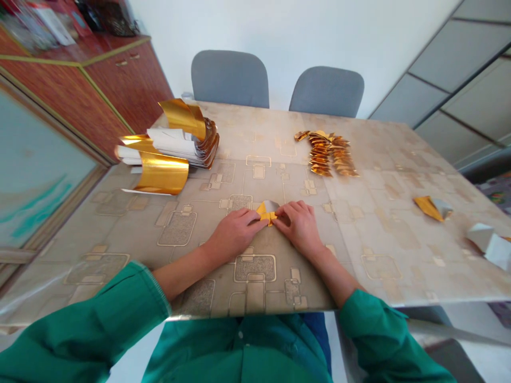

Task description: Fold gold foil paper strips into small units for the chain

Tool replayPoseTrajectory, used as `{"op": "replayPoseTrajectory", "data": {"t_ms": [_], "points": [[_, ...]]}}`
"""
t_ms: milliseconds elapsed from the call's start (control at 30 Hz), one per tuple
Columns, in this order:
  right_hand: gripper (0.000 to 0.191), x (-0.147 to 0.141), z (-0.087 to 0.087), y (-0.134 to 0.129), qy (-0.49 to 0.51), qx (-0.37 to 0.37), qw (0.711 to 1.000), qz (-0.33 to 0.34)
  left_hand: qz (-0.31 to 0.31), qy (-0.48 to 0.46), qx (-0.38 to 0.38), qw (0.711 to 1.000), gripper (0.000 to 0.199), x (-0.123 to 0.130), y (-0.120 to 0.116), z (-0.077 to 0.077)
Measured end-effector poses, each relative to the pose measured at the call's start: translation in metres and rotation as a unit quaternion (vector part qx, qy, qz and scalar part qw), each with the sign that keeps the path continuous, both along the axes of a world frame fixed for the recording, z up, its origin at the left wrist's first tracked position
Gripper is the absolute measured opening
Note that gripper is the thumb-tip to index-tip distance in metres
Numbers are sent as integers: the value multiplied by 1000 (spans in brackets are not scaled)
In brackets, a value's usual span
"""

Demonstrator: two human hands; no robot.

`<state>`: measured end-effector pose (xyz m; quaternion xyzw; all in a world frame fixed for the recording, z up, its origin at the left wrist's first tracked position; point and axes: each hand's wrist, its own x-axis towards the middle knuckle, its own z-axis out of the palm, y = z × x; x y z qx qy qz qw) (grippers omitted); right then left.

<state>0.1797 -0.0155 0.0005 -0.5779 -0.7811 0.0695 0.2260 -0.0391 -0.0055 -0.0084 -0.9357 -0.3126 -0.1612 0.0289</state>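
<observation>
A small folded piece of gold foil paper [266,213], silver on its other side, sits at the middle of the table, held between my two hands. My left hand [233,234] pinches its left side, and my right hand [297,226] grips its right side. Part of the piece is hidden under my fingers. Farther off, a pile of folded gold units [326,154] lies in overlapping rows. At the far left stand curled strips of gold and white paper [167,154]. A folded gold-and-silver piece [433,208] lies to the right.
The table has a beige patterned cover [371,223]. White folded paper pieces [489,246] lie at its right edge. Two grey chairs [229,80] stand beyond the far side. A wooden cabinet [128,80] stands at the left. My green sleeves [136,298] reach in from the near edge.
</observation>
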Motion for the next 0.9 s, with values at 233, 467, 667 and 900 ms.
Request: {"op": "replayPoseTrajectory", "data": {"t_ms": [233, 467, 667, 900], "points": [[9, 7, -2, -3, 12, 9, 1000, 8, -29, -64, -13, 997, 22, -9, 6, 1], [19, -1, -3, -4, 15, 23, 983, 181, -59, -58, 3, 997, 21, -12, 14, 3], [24, -1, -3, -6, 17, 3, 980, 201, -60, -35, 27, 997, 19, -14, 14, 3], [24, 3, -4, -5, 59, 11, 974, 220, 14, -8, 26, 1000, 19, -20, 9, 7]]}}
